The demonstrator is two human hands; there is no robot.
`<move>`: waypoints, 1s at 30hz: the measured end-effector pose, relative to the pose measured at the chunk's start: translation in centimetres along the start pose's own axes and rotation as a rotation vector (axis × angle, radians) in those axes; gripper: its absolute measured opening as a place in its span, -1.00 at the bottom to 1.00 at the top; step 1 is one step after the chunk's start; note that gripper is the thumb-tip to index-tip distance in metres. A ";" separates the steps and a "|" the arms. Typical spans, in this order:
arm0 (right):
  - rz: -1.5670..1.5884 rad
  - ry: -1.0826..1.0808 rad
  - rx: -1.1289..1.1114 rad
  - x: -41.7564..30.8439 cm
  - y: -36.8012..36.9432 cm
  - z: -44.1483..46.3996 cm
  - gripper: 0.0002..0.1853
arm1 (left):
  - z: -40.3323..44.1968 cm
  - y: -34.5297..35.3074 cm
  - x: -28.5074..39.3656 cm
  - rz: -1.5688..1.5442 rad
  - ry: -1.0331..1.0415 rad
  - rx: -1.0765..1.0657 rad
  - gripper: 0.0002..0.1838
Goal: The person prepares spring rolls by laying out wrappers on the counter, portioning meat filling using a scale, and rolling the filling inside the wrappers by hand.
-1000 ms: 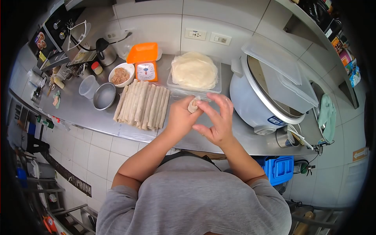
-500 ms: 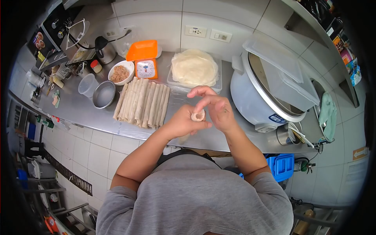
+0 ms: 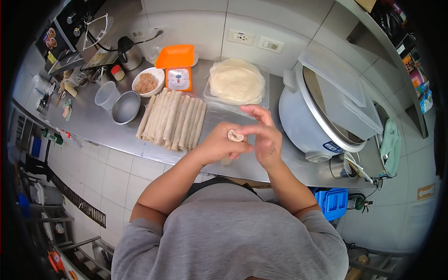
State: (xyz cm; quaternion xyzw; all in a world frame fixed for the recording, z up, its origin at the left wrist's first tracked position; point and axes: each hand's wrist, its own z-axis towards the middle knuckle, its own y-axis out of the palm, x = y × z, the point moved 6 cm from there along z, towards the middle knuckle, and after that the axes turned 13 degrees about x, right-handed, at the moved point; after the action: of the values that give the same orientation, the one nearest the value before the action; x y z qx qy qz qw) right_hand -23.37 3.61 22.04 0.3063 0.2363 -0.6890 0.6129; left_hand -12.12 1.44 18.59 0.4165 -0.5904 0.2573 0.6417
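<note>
My left hand is wrapped around an uncooked spring roll, whose pale open end faces up between thumb and forefinger. A bit of its lower end shows below the fist. My right hand touches the rim of that end with a fingertip, its other fingers spread apart and holding nothing. To the left, a stack of finished-looking rolls lies side by side on the steel counter. Behind my hands, round thin wrappers are piled on a clear plastic tray.
A white bowl of ground filling, an orange kitchen scale, a metal bowl and a plastic tub stand at the left. On the right sits a large rice cooker with plastic containers on top. A kettle stands further back.
The roll's upper rim looks more folded inward on one side. My right fingertip has moved from above the roll to its edge. The view has shifted slightly.
</note>
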 end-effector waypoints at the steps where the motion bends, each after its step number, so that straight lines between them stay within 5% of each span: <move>1: -0.035 -0.068 -0.030 -0.3 0.1 0.3 -0.34 | 0.0 0.0 0.0 -0.021 -0.010 -0.006 -0.77; 6: -0.133 -0.199 -0.119 -1.6 0.7 2.2 -0.24 | 0.2 -0.5 0.2 -0.153 -0.040 -0.037 -0.75; 15: -0.585 -0.426 -0.530 -2.8 7.8 4.6 -0.36 | 0.9 -5.0 2.4 0.025 0.088 -0.116 -0.91; 18: -0.527 -0.326 -0.627 -1.7 10.4 5.5 -0.32 | 0.6 -7.8 3.0 0.036 0.119 -0.127 -0.88; 21: 0.004 0.057 -0.151 1.0 10.4 6.2 -0.37 | -0.9 -13.2 7.6 -0.050 0.097 -0.025 -0.82; 26: -0.012 0.348 0.078 7.8 10.5 4.3 -0.45 | -3.2 -23.7 3.2 -0.790 -0.224 0.376 -0.52; 29: -0.148 0.644 0.157 11.5 9.8 2.1 -0.50 | -3.3 -29.6 -3.7 -0.774 -0.292 0.246 -0.51; 30: -0.171 0.729 0.194 13.1 9.2 1.8 -0.54 | -3.2 -30.9 -4.1 -0.590 -0.310 0.368 -0.50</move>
State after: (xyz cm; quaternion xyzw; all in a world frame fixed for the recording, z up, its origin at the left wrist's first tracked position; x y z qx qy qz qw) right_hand -15.36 -8.10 14.44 0.5670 0.3970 -0.6025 0.3974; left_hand 14.32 -11.26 7.66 0.7109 -0.4790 0.0970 0.5057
